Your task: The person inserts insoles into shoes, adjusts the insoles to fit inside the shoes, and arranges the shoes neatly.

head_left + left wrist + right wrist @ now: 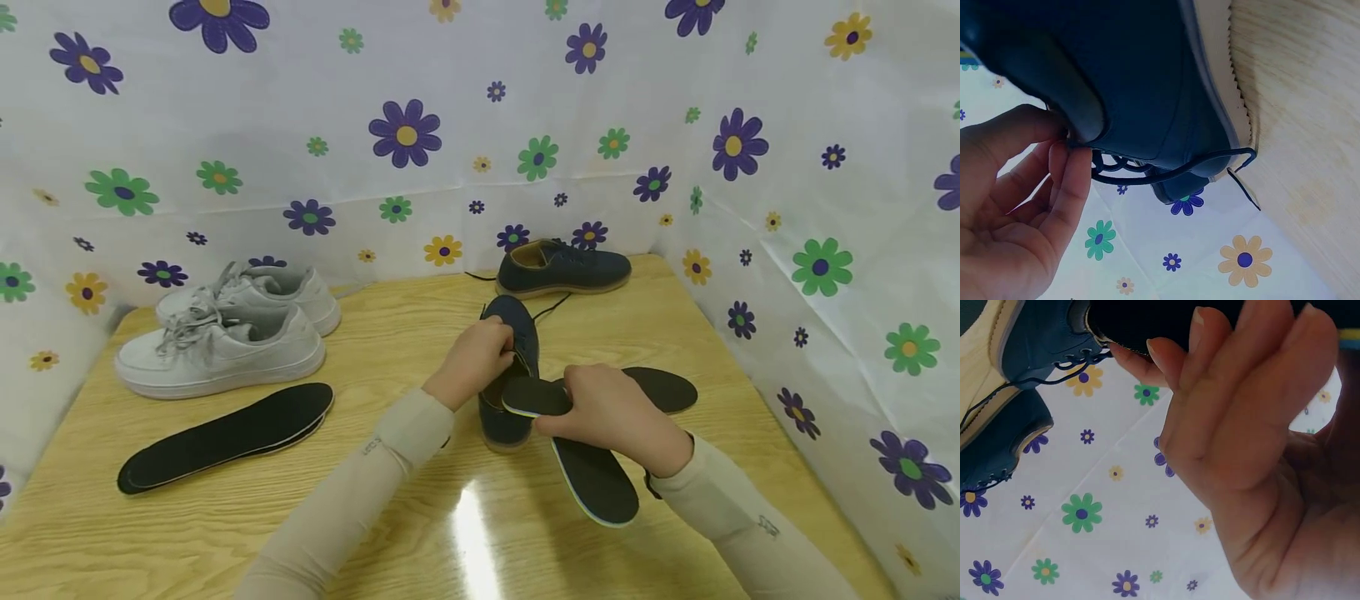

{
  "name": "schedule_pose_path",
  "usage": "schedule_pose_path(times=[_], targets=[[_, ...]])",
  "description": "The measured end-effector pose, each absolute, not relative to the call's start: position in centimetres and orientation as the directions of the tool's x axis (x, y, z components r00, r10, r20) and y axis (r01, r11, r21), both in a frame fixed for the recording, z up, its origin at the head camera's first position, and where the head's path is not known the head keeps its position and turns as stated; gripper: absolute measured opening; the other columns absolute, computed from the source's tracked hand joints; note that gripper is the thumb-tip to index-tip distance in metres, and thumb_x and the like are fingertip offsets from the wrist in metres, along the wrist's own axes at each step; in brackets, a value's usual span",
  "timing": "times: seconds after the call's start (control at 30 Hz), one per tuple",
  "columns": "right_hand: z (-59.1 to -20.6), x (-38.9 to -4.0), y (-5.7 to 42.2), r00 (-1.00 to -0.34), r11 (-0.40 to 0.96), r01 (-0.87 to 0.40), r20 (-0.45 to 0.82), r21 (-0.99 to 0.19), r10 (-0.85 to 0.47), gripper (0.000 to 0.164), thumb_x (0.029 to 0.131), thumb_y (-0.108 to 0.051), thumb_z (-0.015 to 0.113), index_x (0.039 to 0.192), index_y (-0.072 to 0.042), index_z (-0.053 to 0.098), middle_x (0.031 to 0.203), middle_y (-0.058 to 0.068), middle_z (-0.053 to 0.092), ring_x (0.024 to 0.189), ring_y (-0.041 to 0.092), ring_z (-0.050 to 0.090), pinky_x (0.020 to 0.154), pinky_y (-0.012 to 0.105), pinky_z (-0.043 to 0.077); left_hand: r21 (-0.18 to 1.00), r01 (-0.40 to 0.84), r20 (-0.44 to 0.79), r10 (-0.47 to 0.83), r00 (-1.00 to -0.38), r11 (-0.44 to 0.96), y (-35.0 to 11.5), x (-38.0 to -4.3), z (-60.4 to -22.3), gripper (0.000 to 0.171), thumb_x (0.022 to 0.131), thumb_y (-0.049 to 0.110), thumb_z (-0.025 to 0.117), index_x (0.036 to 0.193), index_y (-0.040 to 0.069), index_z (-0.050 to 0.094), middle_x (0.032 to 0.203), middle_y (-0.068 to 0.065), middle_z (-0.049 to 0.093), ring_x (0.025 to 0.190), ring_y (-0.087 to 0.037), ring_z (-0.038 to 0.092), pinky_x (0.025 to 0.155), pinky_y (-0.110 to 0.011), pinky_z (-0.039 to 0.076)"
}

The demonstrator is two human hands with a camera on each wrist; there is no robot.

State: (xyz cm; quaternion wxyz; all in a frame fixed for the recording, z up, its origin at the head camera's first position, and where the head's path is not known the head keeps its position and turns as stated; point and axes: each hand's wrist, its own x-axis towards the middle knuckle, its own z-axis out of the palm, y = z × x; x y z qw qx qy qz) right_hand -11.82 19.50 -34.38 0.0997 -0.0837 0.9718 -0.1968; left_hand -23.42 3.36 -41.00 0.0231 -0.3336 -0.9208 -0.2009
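A dark blue lace-up shoe (510,333) stands in the middle of the table, its toe pointing away. My left hand (480,354) pinches its tongue near the laces, clearest in the left wrist view (1035,187). In my right hand (607,412) I grip a black insole (536,396) with a pale, blue-tinged edge; its rounded end hangs over the shoe's opening. A similar black piece (600,487) sticks out below that hand, and I cannot tell whether both belong to one insole. Behind the right hand a dark insole (663,389) lies partly hidden.
The other blue shoe (566,267) lies at the back right, a lace trailing. White sneakers (225,346) stand at the left, with stacked black insoles (225,437) in front. Flowered white cloth (465,108) walls the back and sides of the wooden table (405,333).
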Motion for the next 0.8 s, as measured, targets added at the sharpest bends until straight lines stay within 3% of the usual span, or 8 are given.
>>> schedule_pose_path(times=[0.6,0.8], targets=[[-35.4,-14.5,17.7,-0.953,0.924,-0.147,-0.199,-0.354,-0.227,0.042,0.081,-0.036,0.073,0.062,-0.01,0.045,0.054,-0.001,0.036,0.045,0.014,0.034,0.045,0.025,0.026,0.368,0.606,0.151,0.598,-0.787,0.706,3.4,-23.1,-40.8,0.017,0.088,0.006,0.068,0.073,0.006,0.06,0.075,-0.004,0.051,0.066,-0.018,0.05,0.059,-0.029,0.043],[-36.0,-15.0,17.3,-0.952,0.924,-0.155,-0.199,-0.349,-0.234,0.047,0.083,-0.035,0.072,0.055,-0.013,0.042,0.051,-0.002,0.034,0.044,0.012,0.034,0.043,0.024,0.025,0.378,0.608,0.149,0.602,-0.785,0.698,3.4,-23.0,-40.6,0.016,0.088,0.006,0.069,0.074,0.005,0.061,0.076,-0.006,0.052,0.067,-0.019,0.051,0.06,-0.029,0.044]])
